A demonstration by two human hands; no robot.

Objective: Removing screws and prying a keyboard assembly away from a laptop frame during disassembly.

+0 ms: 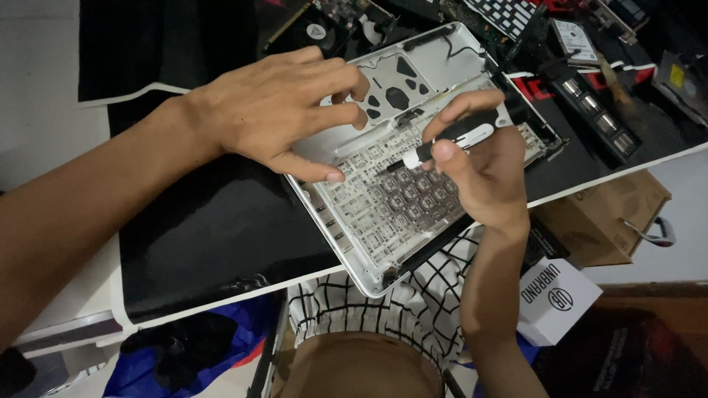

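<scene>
Left hand (pixel 284 110): I see it spread loose, gripping nothing, fingertips pressing the open laptop shell (pixel 383 221).
Right hand (pixel 483 173): clenched around a black-and-white screwdriver (pixel 450 138), tip down on the keyboard underside.
Laptop shell: silver, lying open-side up on the black mat (pixel 214 236) at the worktop's near edge.
Packages: a white box (pixel 557 298) with a round black mark below the worktop's edge; a brown cardboard box (pixel 608 217) beside it, contents hidden from me.

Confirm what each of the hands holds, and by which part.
Right hand grips the screwdriver by its black-and-white handle. Left hand holds nothing; its fingers rest on the open laptop case.
</scene>
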